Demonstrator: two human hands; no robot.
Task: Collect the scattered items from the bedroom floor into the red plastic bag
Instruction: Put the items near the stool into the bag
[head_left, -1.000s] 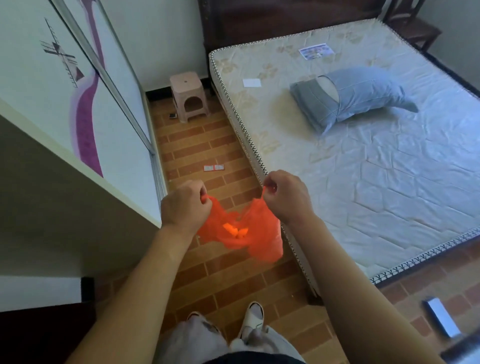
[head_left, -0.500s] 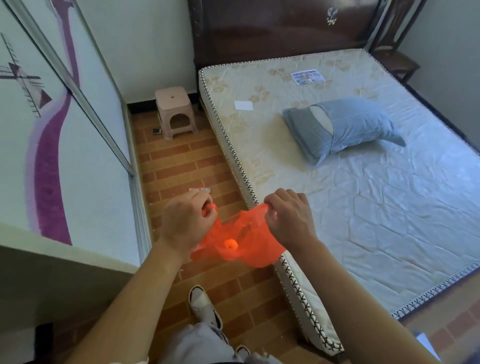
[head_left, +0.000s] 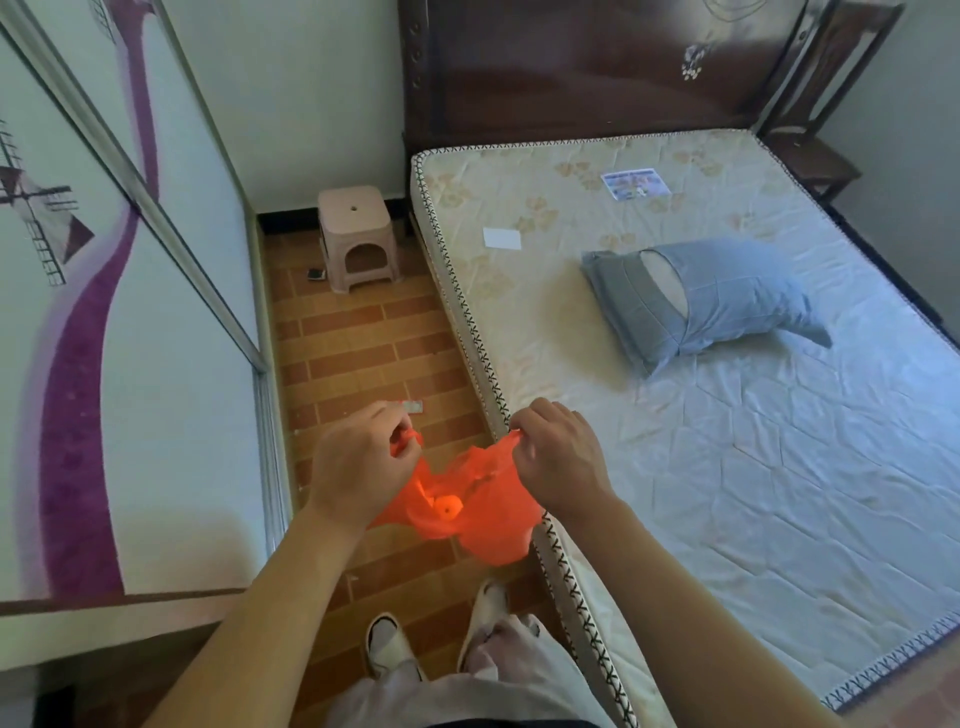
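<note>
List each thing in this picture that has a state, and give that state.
Bag: held open, something inside.
Left hand: pinching a bag handle.
Right hand: pinching the other handle.
Pillow: lying on mattress, case gaping.
Stool: upright.
Wrapper: on floor.

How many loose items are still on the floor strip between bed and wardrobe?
2: a small flat packet just beyond the left hand, and a small dark item beside the pink stool. The red bag may hide others.

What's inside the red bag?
Through the thin red bag, held open by the left hand and right hand, one small bright round shape shows. What it is, and anything deeper, is hidden by the folds.
</note>
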